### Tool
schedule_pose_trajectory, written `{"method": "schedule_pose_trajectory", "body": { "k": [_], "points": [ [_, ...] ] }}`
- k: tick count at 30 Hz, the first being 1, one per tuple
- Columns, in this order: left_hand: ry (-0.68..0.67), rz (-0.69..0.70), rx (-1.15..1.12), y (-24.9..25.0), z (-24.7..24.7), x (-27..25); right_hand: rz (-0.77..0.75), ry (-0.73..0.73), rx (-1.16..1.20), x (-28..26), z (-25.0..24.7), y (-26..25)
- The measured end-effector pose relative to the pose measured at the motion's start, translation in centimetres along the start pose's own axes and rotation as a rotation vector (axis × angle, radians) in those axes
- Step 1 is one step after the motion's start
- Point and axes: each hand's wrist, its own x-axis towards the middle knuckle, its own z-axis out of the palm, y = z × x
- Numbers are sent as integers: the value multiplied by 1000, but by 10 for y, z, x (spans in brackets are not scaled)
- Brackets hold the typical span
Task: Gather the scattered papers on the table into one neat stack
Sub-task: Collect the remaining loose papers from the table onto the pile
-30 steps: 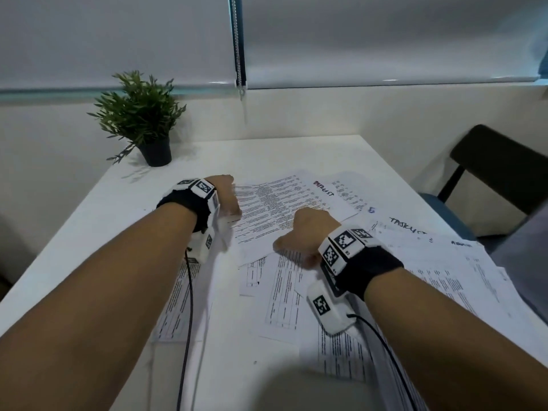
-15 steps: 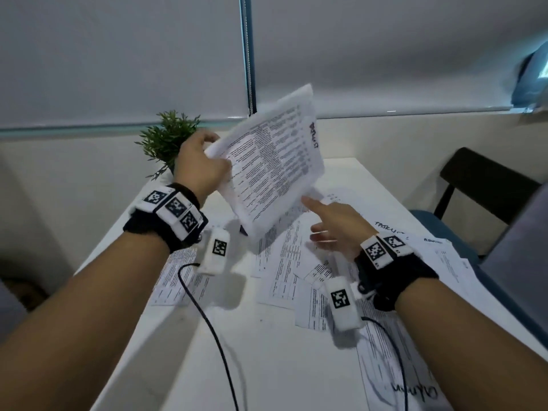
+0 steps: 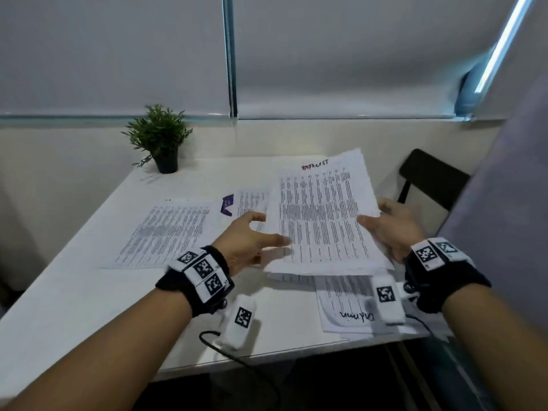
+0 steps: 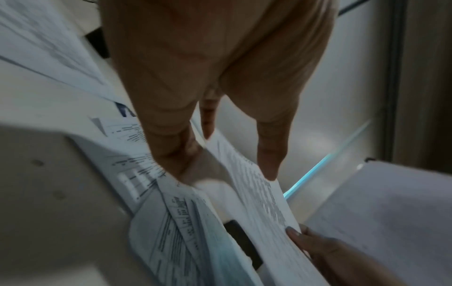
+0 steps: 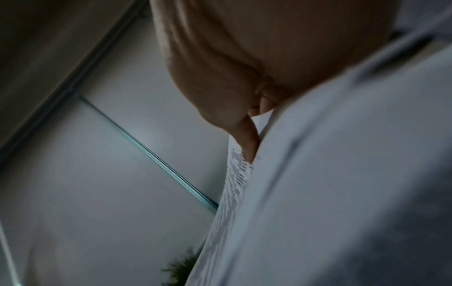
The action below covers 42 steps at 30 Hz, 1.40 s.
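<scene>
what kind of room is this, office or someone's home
Probably an office or study room, though not certain: a plain white table strewn with printed task-list papers, roller blinds over the window, a dark chair and a small potted plant.

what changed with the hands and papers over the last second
The left hand lifted a printed sheet off the table and brought it down to the right. Now both hands hold the bundle of papers, the right hand having taken its right edge. Other sheets and the potted plant stayed put.
</scene>
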Motion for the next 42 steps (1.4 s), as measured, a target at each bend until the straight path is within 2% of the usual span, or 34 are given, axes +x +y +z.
{"method": "schedule_pose_trajectory", "body": {
  "k": [3, 6, 9, 11, 15, 18, 23, 27, 30, 34, 38, 40, 42],
  "points": [
    [61, 40, 343, 2, 10, 6, 43, 31, -253, -13, -37, 3],
    [109, 97, 577, 2, 6, 13, 90, 3, -549, -8, -68, 19],
    [162, 95, 845, 4, -9, 15, 167, -89, -849, -3, -76, 29],
    [203, 64, 970, 7, -29, 16, 131, -77, -979, -5, -73, 26],
    [289, -75, 1096, 14, -82, 21, -73, 53, -968, -14, -55, -5],
    [368, -191, 1181, 18, -122, 24, -182, -26, -856, -21, -25, -39],
    [511, -341, 1176, 4, -185, 36, -247, -303, -684, -30, 58, -76],
    [473, -370, 1196, -16, -205, 50, -300, -505, -723, -41, 130, -85],
    [464, -363, 1342, -26, -212, 66, -322, -589, -831, -44, 176, -80],
    [505, -354, 1234, -12, -201, 61, -272, -693, -923, -46, 221, -67],
    [497, -325, 1093, -7, -205, 68, -352, -729, -1002, -44, 247, -59],
    [483, -279, 917, -4, -210, 69, -370, -744, -1023, -42, 251, -57],
    [499, -152, 692, 0, -213, 69, -352, -743, -978, -37, 248, -58]
  ]
}}
